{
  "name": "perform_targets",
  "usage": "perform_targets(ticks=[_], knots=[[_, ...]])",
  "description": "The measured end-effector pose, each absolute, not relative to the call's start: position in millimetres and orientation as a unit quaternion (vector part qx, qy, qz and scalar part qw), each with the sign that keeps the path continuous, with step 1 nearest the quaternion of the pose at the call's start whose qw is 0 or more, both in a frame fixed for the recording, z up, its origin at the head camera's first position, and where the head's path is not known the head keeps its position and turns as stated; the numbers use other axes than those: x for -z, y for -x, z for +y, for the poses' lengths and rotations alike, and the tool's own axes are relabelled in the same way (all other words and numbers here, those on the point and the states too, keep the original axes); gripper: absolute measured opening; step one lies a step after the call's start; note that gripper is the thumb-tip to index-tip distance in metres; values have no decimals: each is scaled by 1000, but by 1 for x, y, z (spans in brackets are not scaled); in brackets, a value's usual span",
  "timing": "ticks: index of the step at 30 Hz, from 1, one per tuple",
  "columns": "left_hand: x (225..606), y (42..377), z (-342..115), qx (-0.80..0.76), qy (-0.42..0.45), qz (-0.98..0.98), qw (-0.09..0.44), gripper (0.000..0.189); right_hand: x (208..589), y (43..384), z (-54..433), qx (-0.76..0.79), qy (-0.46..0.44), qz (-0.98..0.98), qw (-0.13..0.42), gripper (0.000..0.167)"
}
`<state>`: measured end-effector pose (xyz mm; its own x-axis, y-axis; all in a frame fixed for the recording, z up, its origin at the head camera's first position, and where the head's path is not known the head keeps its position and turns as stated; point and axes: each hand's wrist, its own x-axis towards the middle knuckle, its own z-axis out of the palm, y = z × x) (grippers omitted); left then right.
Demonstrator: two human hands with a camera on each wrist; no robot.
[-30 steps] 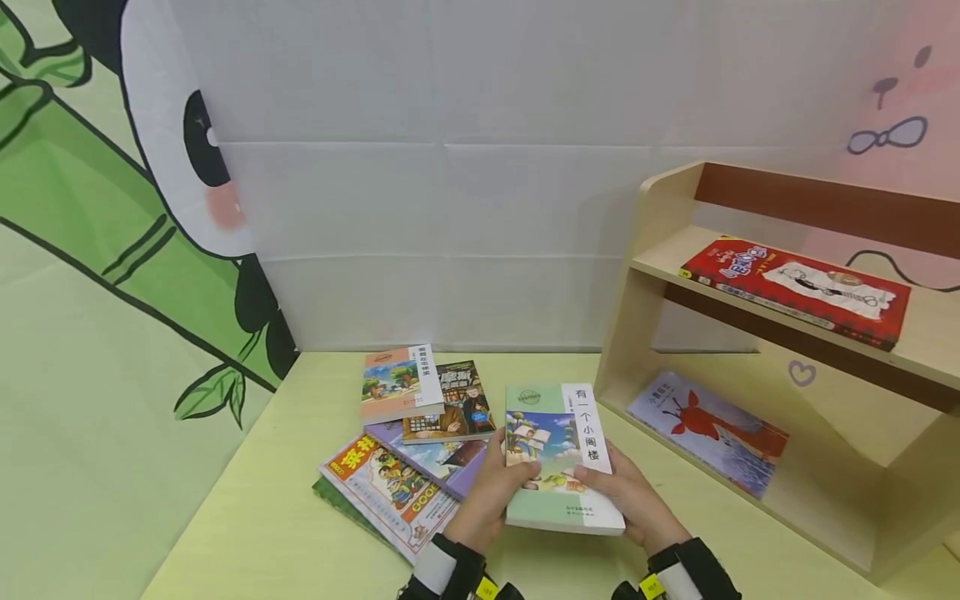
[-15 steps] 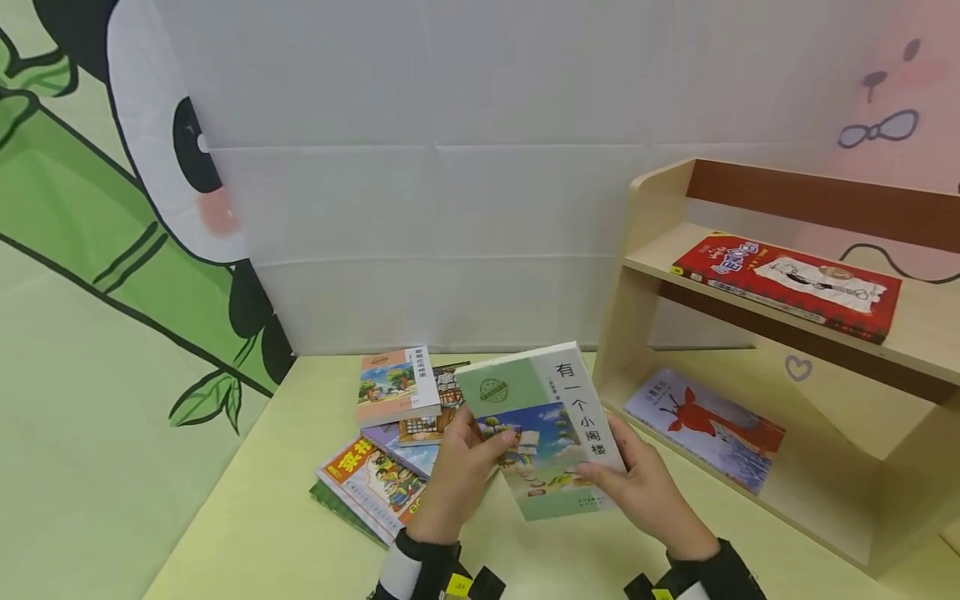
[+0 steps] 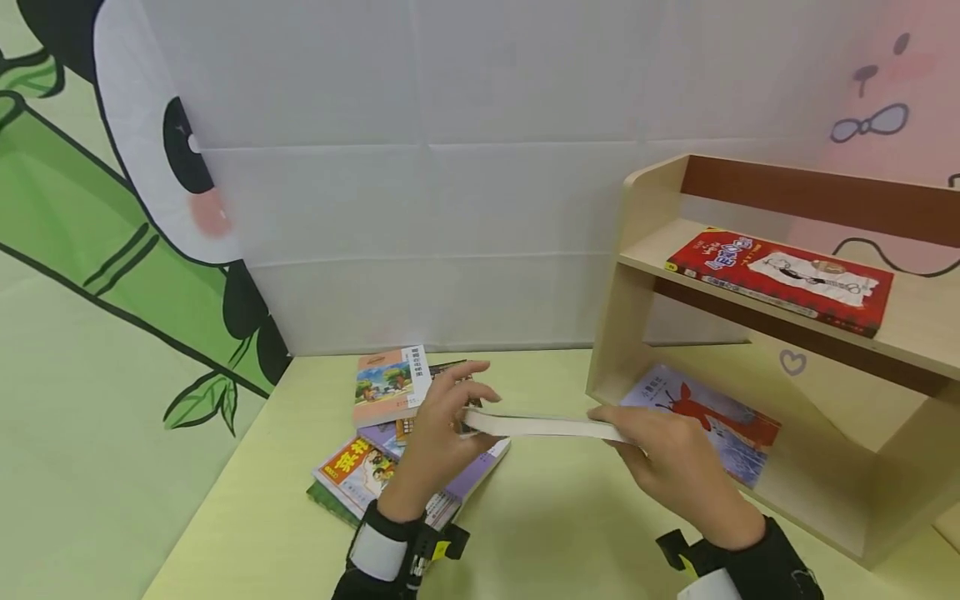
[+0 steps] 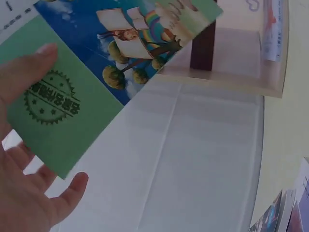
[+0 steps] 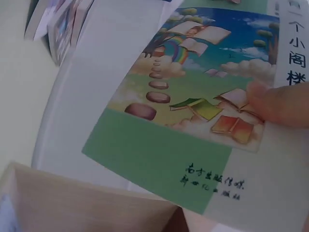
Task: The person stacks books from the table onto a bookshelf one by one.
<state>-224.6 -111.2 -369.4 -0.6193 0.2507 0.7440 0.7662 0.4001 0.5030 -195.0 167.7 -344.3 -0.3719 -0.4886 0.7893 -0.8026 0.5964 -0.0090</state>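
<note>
In the head view, a paperback book (image 3: 555,427) is held above the table, its pale edge turned toward the camera. My left hand (image 3: 431,442) pinches its left end. The left wrist view shows that thumb (image 4: 43,55) on the green cover, several fingers behind the book and one fingertip (image 4: 79,181) beyond its corner. At the other end my right hand (image 3: 678,458) grips the book, its thumb (image 5: 275,104) on the illustrated front in the right wrist view; its other fingers are mostly hidden there.
Left of the book lies a loose pile with an orange book (image 3: 384,387), a purple book and a comic-style book (image 3: 360,467). A wooden shelf (image 3: 633,317) stands right, bearing a red book (image 3: 780,279) above and a lilac book (image 3: 720,421) below.
The book has gone from cover facing the camera to edge-on, turned between both hands. The left hand has shifted left and up; the right hand has moved right, its back now showing.
</note>
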Motion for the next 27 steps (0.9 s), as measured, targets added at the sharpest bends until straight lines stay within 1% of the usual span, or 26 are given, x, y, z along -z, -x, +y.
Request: perform_targets(ticks=[3, 6, 7, 8, 10, 13, 15, 16, 17, 20, 21, 22, 23, 27], knots=[[370, 235, -108, 404, 392, -772, 296, 42, 337, 200, 167, -173, -414, -797, 404, 38], [374, 242, -107, 418, 436, -743, 290, 33, 332, 203, 166, -148, -417, -788, 428, 35], [377, 243, -107, 428, 438, -735, 290, 30, 331, 204, 165, -137, -412, -787, 437, 35], [379, 244, -108, 439, 438, -728, 292, 27, 329, 204, 165, -127, -406, -789, 443, 39], [383, 246, -109, 462, 433, -716, 294, 26, 327, 205, 165, -117, -394, -792, 452, 42], [388, 245, -111, 495, 425, -700, 289, 29, 325, 205, 168, -129, -367, -810, 440, 51], [391, 243, -112, 521, 410, -696, 274, 30, 326, 203, 173, -183, -348, -822, 412, 44], [392, 240, -111, 540, 377, -707, 256, 30, 326, 202, 175, -225, -343, -822, 395, 44], [394, 239, -111, 561, 351, -711, 236, 31, 326, 201, 177, -276, -338, -820, 371, 47], [397, 234, -112, 616, 257, -725, 169, 33, 329, 198, 182, -425, -320, -794, 295, 73], [398, 232, -111, 632, 223, -728, 144, 34, 331, 198, 183, -457, -313, -786, 273, 76], [399, 232, -110, 649, 204, -722, 123, 36, 334, 199, 184, -479, -305, -784, 251, 75], [401, 233, -110, 668, 208, -707, 106, 39, 337, 199, 185, -488, -293, -789, 230, 69], [406, 235, -101, 712, 191, -674, 57, 43, 354, 202, 192, -486, -264, -815, 173, 51]])
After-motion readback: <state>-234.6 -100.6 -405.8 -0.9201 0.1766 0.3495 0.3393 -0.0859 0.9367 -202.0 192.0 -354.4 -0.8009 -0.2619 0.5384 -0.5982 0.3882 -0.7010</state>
